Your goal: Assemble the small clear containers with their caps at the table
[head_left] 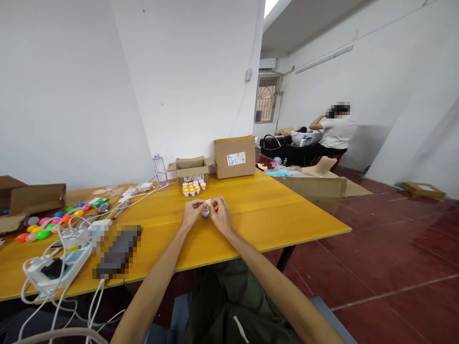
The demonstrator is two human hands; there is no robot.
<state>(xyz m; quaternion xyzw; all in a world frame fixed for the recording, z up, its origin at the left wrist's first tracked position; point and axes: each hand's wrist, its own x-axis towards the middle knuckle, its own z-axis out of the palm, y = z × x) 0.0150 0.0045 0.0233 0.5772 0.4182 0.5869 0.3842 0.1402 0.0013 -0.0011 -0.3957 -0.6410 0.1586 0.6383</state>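
Observation:
My left hand (191,213) and my right hand (221,215) meet over the middle of the yellow table (272,215). Together they pinch a small round grey container (205,212) between the fingertips, with a small white piece (208,201) at its top. A cluster of small white bottles with orange bands (193,188) stands on the table just beyond my hands. Behind that cluster sits a small open cardboard box (191,169).
A taller closed cardboard box (234,156) and a clear water bottle (159,170) stand at the table's far edge. Colourful plastic eggs (50,223), power strips with white cables (59,260) and a cardboard box (27,199) fill the left. Another person (335,131) works far right.

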